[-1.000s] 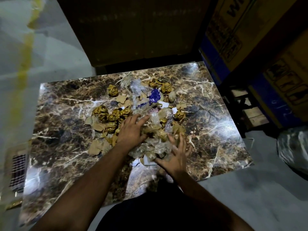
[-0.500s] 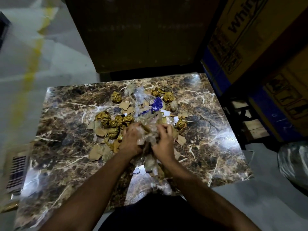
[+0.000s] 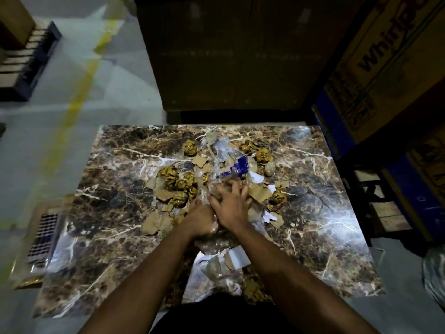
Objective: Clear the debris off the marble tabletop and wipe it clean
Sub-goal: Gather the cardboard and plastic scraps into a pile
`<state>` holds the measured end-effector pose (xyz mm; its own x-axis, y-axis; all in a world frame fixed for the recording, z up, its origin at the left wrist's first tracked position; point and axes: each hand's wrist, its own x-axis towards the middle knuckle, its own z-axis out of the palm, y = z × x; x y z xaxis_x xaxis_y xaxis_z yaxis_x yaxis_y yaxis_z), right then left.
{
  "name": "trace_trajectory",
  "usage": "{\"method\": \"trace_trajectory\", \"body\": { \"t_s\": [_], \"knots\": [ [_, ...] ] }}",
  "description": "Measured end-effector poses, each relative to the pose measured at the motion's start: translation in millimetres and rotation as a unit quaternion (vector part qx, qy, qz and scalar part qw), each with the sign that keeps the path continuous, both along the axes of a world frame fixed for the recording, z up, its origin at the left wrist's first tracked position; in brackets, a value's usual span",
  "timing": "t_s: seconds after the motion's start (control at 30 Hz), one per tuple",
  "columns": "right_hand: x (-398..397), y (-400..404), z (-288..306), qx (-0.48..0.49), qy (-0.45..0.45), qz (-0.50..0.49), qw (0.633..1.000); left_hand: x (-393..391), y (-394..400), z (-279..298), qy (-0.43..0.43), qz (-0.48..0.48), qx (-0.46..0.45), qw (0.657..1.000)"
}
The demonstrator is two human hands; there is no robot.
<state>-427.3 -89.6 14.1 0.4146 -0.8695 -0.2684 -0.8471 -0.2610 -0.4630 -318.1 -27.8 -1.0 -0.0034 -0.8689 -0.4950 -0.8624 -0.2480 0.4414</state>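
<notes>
Debris point(image 3: 212, 174) lies heaped in the middle of the marble counter point(image 3: 115, 208): crumpled gold wrappers point(image 3: 168, 173), torn brown card scraps point(image 3: 154, 224), clear plastic film point(image 3: 222, 150), a blue wrapper point(image 3: 239, 166) and white slips point(image 3: 238, 256), with a few bits strewn toward the near edge. Both hands work the middle of the heap. The left hand point(image 3: 199, 221) seems to have its fingers curled down into the film and scraps, gripping a wad, though they are mostly hidden under the right wrist. The right hand point(image 3: 230, 206) crosses just over it, fingers point(image 3: 234, 189) spread and pressing the plastic down and inward, not curled round any one piece.

To gather well, I would judge it best to use the film as a net: draw its loose edges over the small scraps and wrappers so they come up in one bundle. Sweep inward from the outlying wrappers at the far and right sides. Keep the bundle low over the counter so nothing spills to the floor. Wiping is not yet begun, and no cloth is in sight
</notes>
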Motion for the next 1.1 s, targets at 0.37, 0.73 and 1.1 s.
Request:
{"method": "trace_trajectory", "body": {
  "t_s": [0.37, 0.73, 1.1],
  "knots": [
    [-7.1, 10.1, -30.3, -0.029, -0.020, 0.027, 0.999, -10.3, 22.2, -5.3, 0.398, 0.472, -0.205, 0.760],
    [-67.0, -20.6, 15.7, 0.220, -0.312, 0.116, 0.917, -9.0, 13.4, -34.3, -0.049, 0.090, -0.196, 0.975],
    [-147.9, 51.2, 11.8, 0.102, 0.095, 0.129, 0.982, -15.9, 4.3, -34.9, -0.106, 0.064, -0.212, 0.969]
  ]
}}
